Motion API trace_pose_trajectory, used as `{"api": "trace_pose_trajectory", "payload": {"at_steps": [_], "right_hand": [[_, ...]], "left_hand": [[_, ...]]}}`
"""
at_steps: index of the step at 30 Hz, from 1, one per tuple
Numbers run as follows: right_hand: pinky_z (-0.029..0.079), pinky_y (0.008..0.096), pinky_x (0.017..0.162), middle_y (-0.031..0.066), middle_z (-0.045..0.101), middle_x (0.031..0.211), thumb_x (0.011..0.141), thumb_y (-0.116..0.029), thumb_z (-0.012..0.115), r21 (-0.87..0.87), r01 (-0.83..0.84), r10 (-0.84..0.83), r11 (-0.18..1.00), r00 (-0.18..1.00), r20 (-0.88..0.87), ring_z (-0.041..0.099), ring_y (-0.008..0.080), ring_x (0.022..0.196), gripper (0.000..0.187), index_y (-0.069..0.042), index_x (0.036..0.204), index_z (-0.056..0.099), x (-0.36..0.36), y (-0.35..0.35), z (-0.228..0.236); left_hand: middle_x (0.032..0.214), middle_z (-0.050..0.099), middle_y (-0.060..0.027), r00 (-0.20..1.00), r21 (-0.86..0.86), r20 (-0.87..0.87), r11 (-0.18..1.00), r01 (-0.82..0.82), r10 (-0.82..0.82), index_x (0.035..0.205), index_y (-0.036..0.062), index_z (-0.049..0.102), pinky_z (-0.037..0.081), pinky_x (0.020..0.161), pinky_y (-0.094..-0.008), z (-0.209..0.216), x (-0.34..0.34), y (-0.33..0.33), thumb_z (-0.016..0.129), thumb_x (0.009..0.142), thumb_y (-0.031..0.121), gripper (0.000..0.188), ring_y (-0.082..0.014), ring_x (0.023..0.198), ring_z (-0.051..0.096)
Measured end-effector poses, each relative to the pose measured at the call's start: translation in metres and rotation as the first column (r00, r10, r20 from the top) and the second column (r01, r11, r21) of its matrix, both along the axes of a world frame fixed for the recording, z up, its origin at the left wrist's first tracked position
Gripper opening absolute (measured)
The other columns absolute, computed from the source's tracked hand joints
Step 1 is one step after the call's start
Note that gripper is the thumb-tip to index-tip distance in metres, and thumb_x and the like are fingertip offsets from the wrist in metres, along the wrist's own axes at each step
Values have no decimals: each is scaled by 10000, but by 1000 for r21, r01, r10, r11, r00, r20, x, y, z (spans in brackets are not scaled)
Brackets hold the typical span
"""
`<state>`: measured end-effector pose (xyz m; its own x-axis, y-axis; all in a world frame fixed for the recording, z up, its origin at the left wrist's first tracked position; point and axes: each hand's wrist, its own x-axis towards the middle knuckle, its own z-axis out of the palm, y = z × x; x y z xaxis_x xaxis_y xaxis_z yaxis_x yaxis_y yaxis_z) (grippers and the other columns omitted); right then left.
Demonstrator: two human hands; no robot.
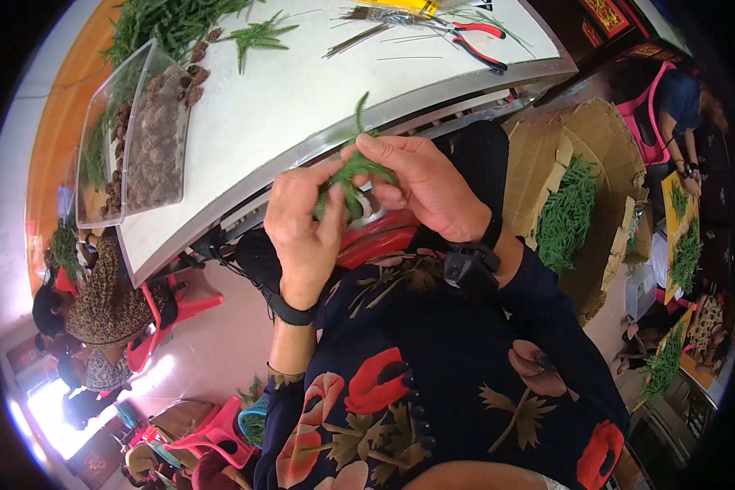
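Observation:
Between my two hands, just in front of the table's edge, is a small green artificial pine sprig [353, 175]. One thin tip of it sticks up past my fingers. My left hand [300, 224] pinches its lower left part between thumb and fingers. The right hand [427, 181] grips the upper right side, thumb laid along the top. Some needles are hidden behind the fingers. A pale bit shows beneath the sprig, too small to make out. On the white table [302, 90] lie red-and-black handled pliers [475, 42], thin wires [358, 39] and a loose green sprig [257, 39].
A clear plastic bin [157, 139] of pine cones stands at the table's left, by a heap of greenery [167, 28]. To my right is an open cardboard box [584, 122] holding green sprigs [567, 214]. Other people sit on both sides, near pink stools [220, 433].

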<state>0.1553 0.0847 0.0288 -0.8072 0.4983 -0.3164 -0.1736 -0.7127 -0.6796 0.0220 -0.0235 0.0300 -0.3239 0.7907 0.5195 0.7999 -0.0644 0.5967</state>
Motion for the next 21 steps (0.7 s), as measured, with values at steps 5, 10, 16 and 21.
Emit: {"api": "trace_pose_trajectory", "payload": {"at_steps": [5, 10, 16, 21], "right_hand": [[288, 173, 434, -22, 566, 711, 940, -250, 577, 394, -8, -61, 919, 985, 161, 421, 16, 516, 253, -24, 1024, 652, 14, 8, 3], [294, 172, 447, -45, 553, 704, 925, -190, 599, 695, 157, -314, 702, 944, 103, 422, 11, 530, 196, -31, 1026, 652, 8, 10, -3], [294, 170, 465, -75, 501, 674, 904, -157, 625, 592, -15, -92, 806, 984, 150, 406, 2, 537, 168, -29, 1012, 645, 7, 8, -18], [286, 170, 465, -84, 479, 651, 908, -173, 618, 406, -74, 26, 911, 992, 122, 390, -1, 527, 152, -43, 985, 641, 8, 8, -20]], "left_hand": [[787, 645, -46, 721, -82, 688, 996, -31, 79, 908, 31, 639, 487, 669, -264, -8, -6, -6, 656, 841, 35, 69, -149, 705, 588], [777, 638, -38, 441, -61, 897, 998, 20, 46, 910, 36, 634, 490, 665, -226, -2, -11, -4, 652, 876, 83, 61, -92, 684, 578], [771, 635, -41, 211, -47, 977, 998, 52, 35, 920, 35, 639, 463, 620, -214, -7, -15, -2, 649, 878, 99, 77, -88, 711, 577], [758, 626, -36, 206, -52, 977, 999, 7, 50, 930, 43, 644, 425, 583, -203, -13, -17, 2, 652, 876, 113, 89, -78, 712, 561]]}}
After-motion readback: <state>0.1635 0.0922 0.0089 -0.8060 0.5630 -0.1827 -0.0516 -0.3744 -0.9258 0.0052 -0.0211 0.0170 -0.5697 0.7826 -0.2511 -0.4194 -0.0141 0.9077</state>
